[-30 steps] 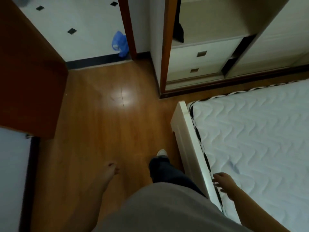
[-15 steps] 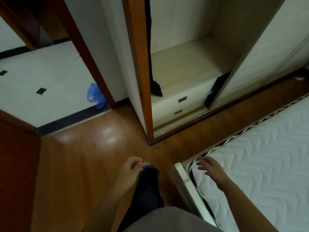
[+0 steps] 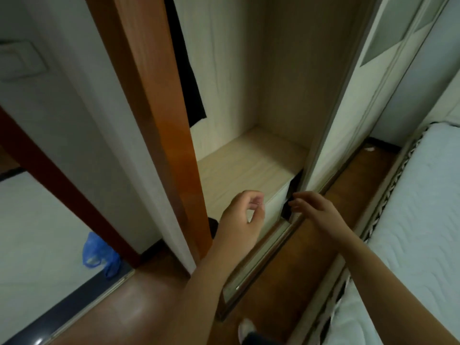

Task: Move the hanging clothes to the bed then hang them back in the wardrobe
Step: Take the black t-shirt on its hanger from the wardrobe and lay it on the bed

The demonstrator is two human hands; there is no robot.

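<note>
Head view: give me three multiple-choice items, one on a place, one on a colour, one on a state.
1. Where is the dark garment?
A. on the bed
B. hanging at the left inside the wardrobe
C. on the floor

2. What colour is the plastic bag?
A. red
B. green
C. blue

3. What do the hands hold?
A. nothing
B. a hanger
C. a drawer handle

Answers:
1 B: the dark garment hangs just behind the wardrobe's left frame.
2 C: the plastic bag is plainly blue.
3 A: the left hand and the right hand are in front of the wardrobe with nothing in them.
</note>
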